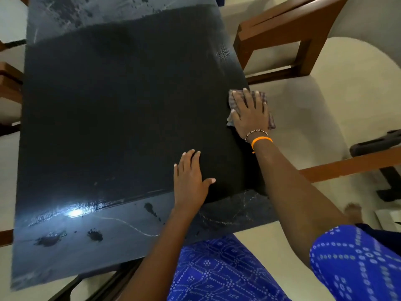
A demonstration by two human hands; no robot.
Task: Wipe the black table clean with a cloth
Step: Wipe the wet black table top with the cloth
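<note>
The black table [104,118] fills the left and middle of the head view. Its near strip carries dark wet blotches [51,237] and a bright glare, and its far strip is smeared grey. A checked cloth [237,98] lies at the table's right edge, partly hanging past it. My right hand [249,114] presses flat on the cloth, fingers spread, with an orange band and a bead bracelet on the wrist. My left hand [191,179] rests flat on the bare tabletop near the front right corner, fingers apart, holding nothing.
A wooden chair frame [280,29] stands at the table's far right. Another wooden piece [347,166] runs along the right side over the pale floor. Chair parts [8,83] show at the left edge. My blue patterned clothing [217,272] is at the bottom.
</note>
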